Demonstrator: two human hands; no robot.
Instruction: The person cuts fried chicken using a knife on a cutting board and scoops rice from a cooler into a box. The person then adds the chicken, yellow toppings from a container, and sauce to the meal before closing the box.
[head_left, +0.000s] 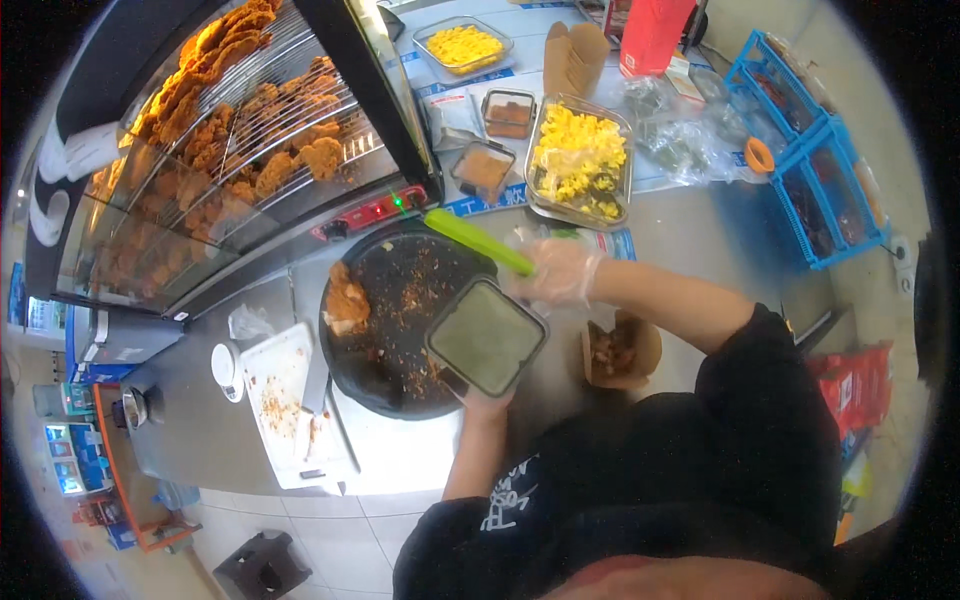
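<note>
My right hand (560, 272), in a clear plastic glove, is closed on a long green handle (475, 240) pointing up-left; its far end reaches toward the display case's base. My left hand (482, 398) grips the lower side of a square dark-rimmed container (486, 335) with pale greenish contents, which I cannot make out exactly. The container is over a round black tray (388, 355) scattered with crumbs. A piece of fried chicken (347, 303) lies at the tray's left side. Right of the container, a brown paper box (635, 365) holding small browned pieces sits on the steel counter.
A heated case (255, 140) of fried chicken is upper left. A white board (280, 410), knife (317, 380) and white scale (227, 370) lie left. Behind are glass dishes of yellow food (577, 150), small seasoning tubs (483, 168) and plastic bags (680, 150). Blue baskets (820, 200) stand right.
</note>
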